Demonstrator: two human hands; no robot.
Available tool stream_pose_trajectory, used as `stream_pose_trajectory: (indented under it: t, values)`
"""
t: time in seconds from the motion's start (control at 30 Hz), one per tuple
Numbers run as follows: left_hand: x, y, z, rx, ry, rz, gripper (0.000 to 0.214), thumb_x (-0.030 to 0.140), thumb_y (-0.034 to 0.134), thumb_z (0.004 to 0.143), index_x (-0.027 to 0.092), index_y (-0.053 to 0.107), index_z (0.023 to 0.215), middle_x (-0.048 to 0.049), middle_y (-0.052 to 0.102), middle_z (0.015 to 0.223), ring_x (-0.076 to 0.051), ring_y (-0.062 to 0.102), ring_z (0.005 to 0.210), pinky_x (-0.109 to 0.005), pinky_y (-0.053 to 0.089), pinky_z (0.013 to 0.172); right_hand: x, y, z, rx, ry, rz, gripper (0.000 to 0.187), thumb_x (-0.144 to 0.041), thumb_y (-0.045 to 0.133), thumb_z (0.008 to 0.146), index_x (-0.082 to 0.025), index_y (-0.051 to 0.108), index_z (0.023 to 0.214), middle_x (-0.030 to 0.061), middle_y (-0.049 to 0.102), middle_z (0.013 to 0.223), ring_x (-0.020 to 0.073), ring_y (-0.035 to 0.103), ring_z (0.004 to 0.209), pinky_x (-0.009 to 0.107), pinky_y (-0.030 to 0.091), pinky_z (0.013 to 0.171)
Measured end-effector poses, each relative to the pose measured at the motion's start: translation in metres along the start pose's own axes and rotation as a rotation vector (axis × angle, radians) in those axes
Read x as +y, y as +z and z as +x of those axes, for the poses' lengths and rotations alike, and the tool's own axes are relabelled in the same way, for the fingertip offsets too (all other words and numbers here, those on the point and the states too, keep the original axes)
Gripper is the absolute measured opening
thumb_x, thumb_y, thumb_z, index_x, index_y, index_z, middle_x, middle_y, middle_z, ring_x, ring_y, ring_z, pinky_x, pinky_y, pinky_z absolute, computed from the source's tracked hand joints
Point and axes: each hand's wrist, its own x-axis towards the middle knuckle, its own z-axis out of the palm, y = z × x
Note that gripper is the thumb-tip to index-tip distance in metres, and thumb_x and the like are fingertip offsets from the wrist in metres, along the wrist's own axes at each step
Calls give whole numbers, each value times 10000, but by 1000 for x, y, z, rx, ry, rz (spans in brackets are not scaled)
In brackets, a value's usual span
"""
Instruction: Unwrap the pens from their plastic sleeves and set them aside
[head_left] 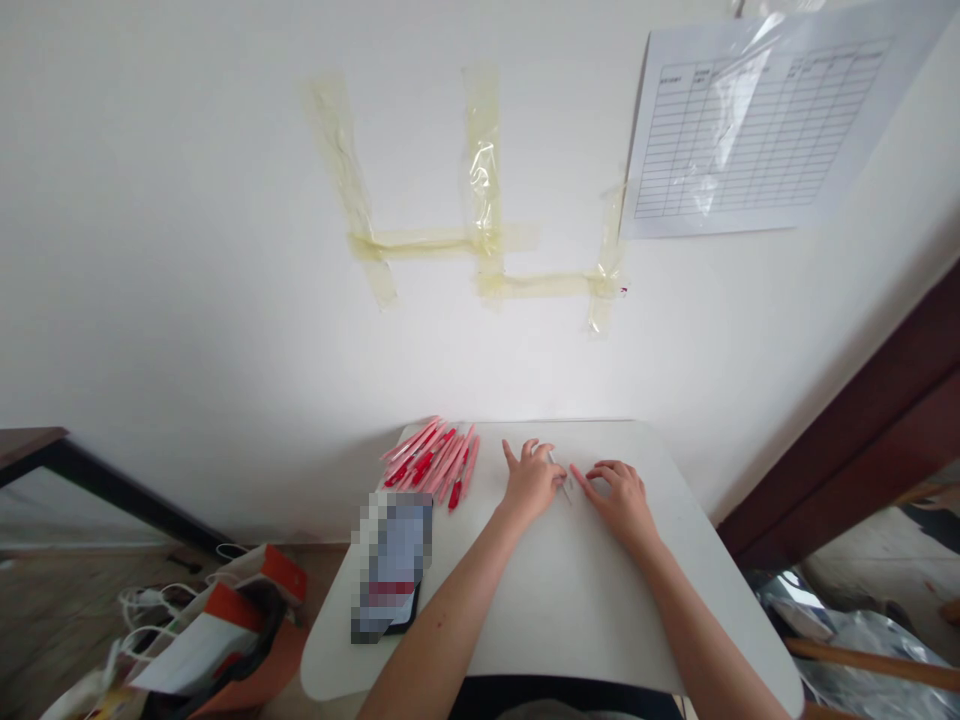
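Note:
Over the back part of the white table, my left hand (531,484) has its thumb and a finger closed on a thin, pale rod like a pen refill (568,491). The other fingers of that hand are spread. Just to the right, my right hand (624,497) is curled with its fingertips at a pink pen barrel (577,474), which points toward the left hand. Its grip is partly hidden by the fingers. Left of both hands lies a loose pile of pink and red pens (442,460), with several pens overlapping.
A phone (405,612), partly blurred out, lies on the table's left side. The white table (570,620) meets the wall at its back edge. Bags and cables (217,620) stand on the floor at left. Dark red wood (862,440) rises at right. A printed sheet (750,130) hangs above.

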Motion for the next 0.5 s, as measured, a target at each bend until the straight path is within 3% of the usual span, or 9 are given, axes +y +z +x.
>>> stream_pose_trajectory:
  t: [0.5]
  values:
    - [1,0,1,4,58,-6,197,184,632,868,335,758,877,-13,587,1374,-305,392,1379,-807,13,1128,1,0,-1,-12,4,-5,388,-569,508,911,-250,729,926,92,670,1100,276,568,1089,441,426,963]
